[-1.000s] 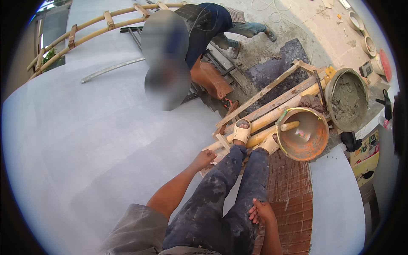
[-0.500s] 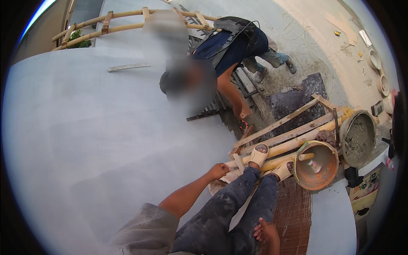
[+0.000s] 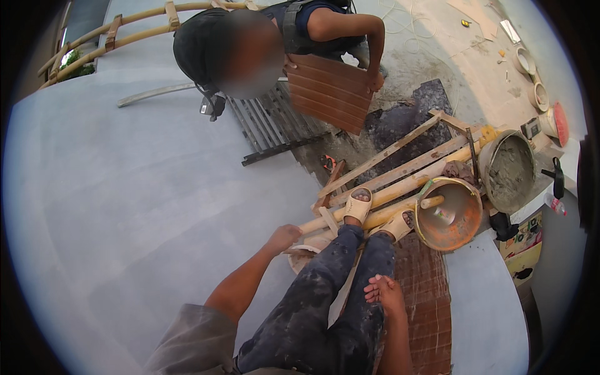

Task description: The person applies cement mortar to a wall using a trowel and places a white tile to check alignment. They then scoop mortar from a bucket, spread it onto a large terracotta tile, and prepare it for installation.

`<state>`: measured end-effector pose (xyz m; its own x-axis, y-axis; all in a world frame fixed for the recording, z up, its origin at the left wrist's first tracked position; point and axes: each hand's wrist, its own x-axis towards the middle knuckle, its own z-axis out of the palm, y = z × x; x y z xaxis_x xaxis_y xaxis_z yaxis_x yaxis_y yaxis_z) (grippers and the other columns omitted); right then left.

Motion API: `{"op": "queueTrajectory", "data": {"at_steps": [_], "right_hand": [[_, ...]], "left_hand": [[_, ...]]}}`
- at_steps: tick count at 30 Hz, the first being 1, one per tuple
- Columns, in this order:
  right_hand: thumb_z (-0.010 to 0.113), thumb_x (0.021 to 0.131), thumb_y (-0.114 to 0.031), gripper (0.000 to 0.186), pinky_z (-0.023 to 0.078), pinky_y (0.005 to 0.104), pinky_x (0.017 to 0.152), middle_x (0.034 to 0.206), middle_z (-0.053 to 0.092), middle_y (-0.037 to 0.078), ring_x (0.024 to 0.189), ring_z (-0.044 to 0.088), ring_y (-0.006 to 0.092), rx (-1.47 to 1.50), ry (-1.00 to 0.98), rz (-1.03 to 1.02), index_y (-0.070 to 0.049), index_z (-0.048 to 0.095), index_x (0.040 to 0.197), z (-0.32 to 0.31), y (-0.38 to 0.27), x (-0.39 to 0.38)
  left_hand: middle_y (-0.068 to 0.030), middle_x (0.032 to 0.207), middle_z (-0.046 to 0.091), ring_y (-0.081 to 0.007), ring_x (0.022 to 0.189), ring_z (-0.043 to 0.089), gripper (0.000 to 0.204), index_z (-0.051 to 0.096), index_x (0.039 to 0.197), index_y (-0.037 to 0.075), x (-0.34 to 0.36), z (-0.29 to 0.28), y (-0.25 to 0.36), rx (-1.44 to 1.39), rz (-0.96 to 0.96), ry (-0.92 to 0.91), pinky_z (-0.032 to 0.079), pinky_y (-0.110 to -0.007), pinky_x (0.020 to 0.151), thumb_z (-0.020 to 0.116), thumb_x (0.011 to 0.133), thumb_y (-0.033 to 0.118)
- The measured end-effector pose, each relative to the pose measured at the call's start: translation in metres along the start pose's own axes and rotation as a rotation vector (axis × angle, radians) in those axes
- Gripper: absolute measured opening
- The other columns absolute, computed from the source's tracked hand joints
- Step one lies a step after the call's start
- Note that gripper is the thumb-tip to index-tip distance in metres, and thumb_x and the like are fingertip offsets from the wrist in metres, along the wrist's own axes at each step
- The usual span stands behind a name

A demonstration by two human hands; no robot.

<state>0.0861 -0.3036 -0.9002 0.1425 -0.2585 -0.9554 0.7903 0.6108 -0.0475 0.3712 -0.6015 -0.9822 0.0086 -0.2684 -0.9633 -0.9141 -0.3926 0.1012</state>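
Observation:
My left hand is closed on the light bamboo pole of a scaffold beside my sandalled feet. My right hand hangs by my right thigh, fingers apart and slightly curled, holding nothing. An orange-stained bucket with a short round handle in it rests right of my feet, next to a bucket of grey mortar. Under my legs lies a brown board.
A co-worker bends ahead, holding a brown ribbed panel by black slats. A grey curved surface fills the left, with a bamboo railing behind. Cables, tools and several small buckets sit right.
The co-worker has straightened somewhat and raised the brown panel from low by the scaffold, moving it up and away from my feet. My hands stay about where they were.

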Motion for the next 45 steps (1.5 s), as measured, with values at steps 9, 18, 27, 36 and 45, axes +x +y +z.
{"op": "queueTrajectory", "data": {"at_steps": [9,18,27,36,45], "right_hand": [[0.061,0.1,-0.031,0.031,0.052,0.0271,0.061,0.084,0.069,0.009,0.067,0.063,0.0135,-0.045,0.092,-0.221,0.0,0.065,0.104,-0.014,-0.066,0.013],[0.061,0.1,-0.029,0.032,0.049,0.0231,0.071,0.096,0.066,0.001,0.083,0.059,0.0088,-0.203,0.256,-0.574,-0.003,0.063,0.118,-0.043,-0.194,0.056],[0.06,0.098,-0.051,0.062,0.051,0.0362,0.087,0.117,0.065,0.014,0.101,0.064,0.0229,-0.044,0.191,-0.475,-0.001,0.055,0.135,-0.027,-0.316,0.076],[0.064,0.098,-0.047,0.058,0.051,0.0299,0.086,0.112,0.07,0.012,0.096,0.065,0.0172,-0.132,0.34,-0.649,0.004,0.063,0.125,-0.051,-0.282,0.112],[0.062,0.102,-0.035,0.041,0.049,0.026,0.08,0.1,0.071,0.006,0.088,0.06,0.0099,0.046,0.445,-0.704,0.004,0.069,0.113,-0.054,-0.171,0.031]], "left_hand": [[-0.0122,0.102,0.07,-0.0194,0.094,0.065,0.042,0.065,0.119,-0.002,0.013,-0.041,0.042,-0.077,0.172,0.193,0.051,-0.034,0.079,0.065,0.094,0.032],[-0.0037,0.103,0.066,-0.0108,0.085,0.055,0.045,0.063,0.122,-0.002,0.008,-0.185,0.153,-0.153,0.603,0.784,0.046,-0.027,0.077,0.068,0.096,0.034],[-0.0187,0.125,0.061,-0.0263,0.11,0.059,0.082,0.05,0.135,-0.008,0.036,-0.23,0.246,-0.117,0.256,0.484,0.048,-0.039,0.092,0.065,0.091,0.059],[-0.0284,0.15,0.039,-0.0393,0.139,0.038,0.099,0.04,0.144,-0.011,0.132,-0.149,0.208,-0.383,0.119,0.28,0.031,-0.05,0.113,0.059,0.089,0.068],[-0.0191,0.125,0.06,-0.0261,0.116,0.055,0.081,0.059,0.124,-0.008,0.059,-0.09,0.178,-0.312,0.216,0.41,0.044,-0.039,0.101,0.064,0.089,0.064]]}}
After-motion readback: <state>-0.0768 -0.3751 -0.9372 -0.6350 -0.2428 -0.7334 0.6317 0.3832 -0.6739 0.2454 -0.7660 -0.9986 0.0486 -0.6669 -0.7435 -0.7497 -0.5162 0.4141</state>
